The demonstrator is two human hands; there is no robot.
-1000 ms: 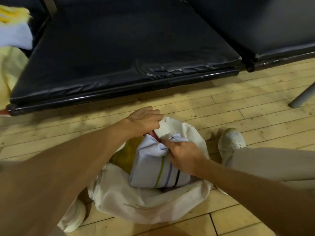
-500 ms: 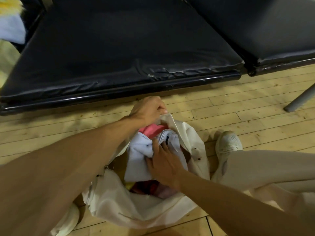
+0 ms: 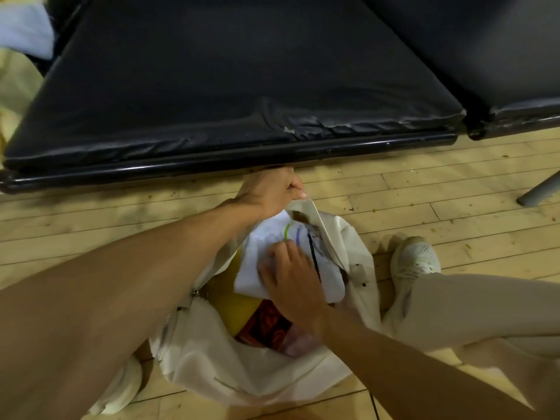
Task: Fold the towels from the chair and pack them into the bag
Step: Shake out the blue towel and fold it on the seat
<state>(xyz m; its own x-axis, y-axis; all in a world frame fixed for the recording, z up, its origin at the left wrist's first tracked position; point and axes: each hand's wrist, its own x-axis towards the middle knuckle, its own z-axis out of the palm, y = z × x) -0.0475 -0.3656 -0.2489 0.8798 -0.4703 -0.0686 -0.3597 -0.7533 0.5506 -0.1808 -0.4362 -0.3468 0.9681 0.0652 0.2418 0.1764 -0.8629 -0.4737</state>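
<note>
A cream zip bag (image 3: 242, 371) lies open on the wooden floor between my feet. A folded white towel (image 3: 263, 253) with green, purple and black stripes sits in its mouth, on top of a yellow towel (image 3: 233, 301) and a red patterned one (image 3: 266, 325). My left hand (image 3: 269, 189) grips the far rim of the bag and holds it up. My right hand (image 3: 291, 280) lies flat on the white towel, fingers spread, and presses it down.
A black padded chair seat (image 3: 227, 80) runs across the top, with a second seat (image 3: 485, 40) to its right. More towels (image 3: 21, 34) lie at the far left. My white shoes (image 3: 415, 259) flank the bag. A grey chair leg (image 3: 539, 189) stands at the right.
The white striped towel has sunk from upright into the bag and now lies flatter. My right hand went from gripping its top to pressing on it. My left hand lifted the rim higher.
</note>
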